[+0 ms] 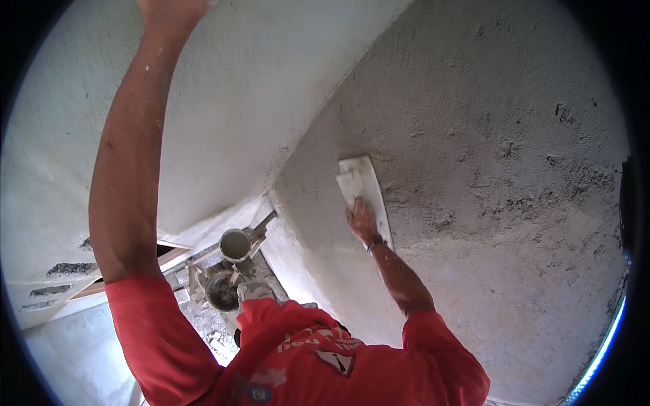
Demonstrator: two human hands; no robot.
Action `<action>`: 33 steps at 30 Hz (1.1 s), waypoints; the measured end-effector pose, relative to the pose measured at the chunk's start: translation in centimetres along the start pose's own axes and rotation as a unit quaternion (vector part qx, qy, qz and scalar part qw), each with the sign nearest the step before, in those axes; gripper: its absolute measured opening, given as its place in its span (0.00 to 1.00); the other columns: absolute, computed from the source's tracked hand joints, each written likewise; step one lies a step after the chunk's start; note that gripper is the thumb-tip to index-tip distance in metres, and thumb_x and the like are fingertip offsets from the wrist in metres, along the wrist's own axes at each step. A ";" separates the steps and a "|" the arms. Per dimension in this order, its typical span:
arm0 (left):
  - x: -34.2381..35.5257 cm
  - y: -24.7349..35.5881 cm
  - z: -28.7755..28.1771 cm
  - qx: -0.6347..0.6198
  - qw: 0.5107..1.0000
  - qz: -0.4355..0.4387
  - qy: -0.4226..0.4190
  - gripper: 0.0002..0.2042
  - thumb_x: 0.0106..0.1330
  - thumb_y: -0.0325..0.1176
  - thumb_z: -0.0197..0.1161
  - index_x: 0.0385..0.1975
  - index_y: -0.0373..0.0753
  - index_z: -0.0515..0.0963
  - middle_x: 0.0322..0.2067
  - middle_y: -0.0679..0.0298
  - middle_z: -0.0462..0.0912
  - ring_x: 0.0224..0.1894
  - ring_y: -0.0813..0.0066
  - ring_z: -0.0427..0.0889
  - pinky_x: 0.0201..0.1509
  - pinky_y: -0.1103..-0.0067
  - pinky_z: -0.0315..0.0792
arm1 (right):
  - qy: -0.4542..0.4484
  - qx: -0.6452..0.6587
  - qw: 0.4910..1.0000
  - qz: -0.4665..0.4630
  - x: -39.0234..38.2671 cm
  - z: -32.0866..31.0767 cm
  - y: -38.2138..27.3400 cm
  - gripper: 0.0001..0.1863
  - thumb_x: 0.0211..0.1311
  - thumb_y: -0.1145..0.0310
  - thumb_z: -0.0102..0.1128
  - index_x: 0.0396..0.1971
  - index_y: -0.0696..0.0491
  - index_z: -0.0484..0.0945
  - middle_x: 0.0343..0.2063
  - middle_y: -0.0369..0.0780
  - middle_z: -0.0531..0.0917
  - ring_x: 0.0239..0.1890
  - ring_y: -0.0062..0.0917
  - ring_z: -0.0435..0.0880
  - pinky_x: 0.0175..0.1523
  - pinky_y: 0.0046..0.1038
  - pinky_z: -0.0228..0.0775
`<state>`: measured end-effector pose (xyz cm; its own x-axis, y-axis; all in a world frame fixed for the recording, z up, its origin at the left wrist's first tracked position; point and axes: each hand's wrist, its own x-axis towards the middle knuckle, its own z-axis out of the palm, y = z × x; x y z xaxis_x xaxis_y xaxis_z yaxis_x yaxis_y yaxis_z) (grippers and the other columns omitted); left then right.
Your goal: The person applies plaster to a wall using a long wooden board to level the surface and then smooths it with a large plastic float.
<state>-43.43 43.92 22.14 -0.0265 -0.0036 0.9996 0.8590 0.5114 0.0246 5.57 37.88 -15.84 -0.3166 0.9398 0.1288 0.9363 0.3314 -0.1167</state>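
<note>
My right hand (363,222) grips a long whitish plastering float (367,184) by its handle. The float lies against the rough grey plastered wall (467,135) on the right, close to the corner. My left arm is raised high along the smoother pale wall (250,81). Only the back part of my left hand (172,8) shows at the top edge. Its fingers are cut off by the frame, so what they touch or hold is hidden.
Far below, on the littered floor, stand a pale round bucket (235,244) and a dark bucket (222,291) with greyish contents. Wooden pieces (259,241) lie around them. A wood-framed opening (162,252) is at the lower left, beside rough dark patches (71,269) in the wall.
</note>
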 end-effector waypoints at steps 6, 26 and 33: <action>0.6 -0.4 -1.0 0.027 0.999 0.004 -0.033 0.39 0.59 0.51 0.63 0.68 0.43 0.57 0.71 0.48 0.43 0.71 0.35 0.37 0.71 0.49 0.39 | 0.060 0.081 0.994 0.049 2.8 -0.4 -1.9 0.26 0.62 0.60 0.56 0.53 0.60 0.61 0.30 0.61 0.78 0.35 0.61 0.77 0.40 0.55 0.69; 0.8 -0.3 -1.4 -0.042 0.999 0.009 -0.033 0.39 0.57 0.50 0.65 0.67 0.43 0.58 0.70 0.46 0.45 0.70 0.32 0.38 0.70 0.46 0.39 | 0.404 0.493 0.767 -0.078 27.4 -24.8 -14.8 0.16 0.60 0.71 0.59 0.40 0.63 0.63 0.26 0.44 0.76 0.22 0.21 0.77 0.26 0.25 0.71; 0.6 -2.1 3.3 0.077 0.987 0.058 0.127 0.39 0.56 0.49 0.66 0.66 0.43 0.59 0.68 0.46 0.49 0.68 0.31 0.43 0.68 0.45 0.43 | 0.345 0.526 0.777 -0.023 27.7 -16.3 -15.8 0.21 0.60 0.67 0.62 0.40 0.64 0.62 0.26 0.45 0.75 0.21 0.25 0.75 0.27 0.28 0.70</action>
<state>-46.88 45.66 22.62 0.2131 -0.1435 0.9664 0.7610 0.6448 -0.0721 -15.57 57.33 5.60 0.1503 0.7765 0.6120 0.1687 0.5898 -0.7898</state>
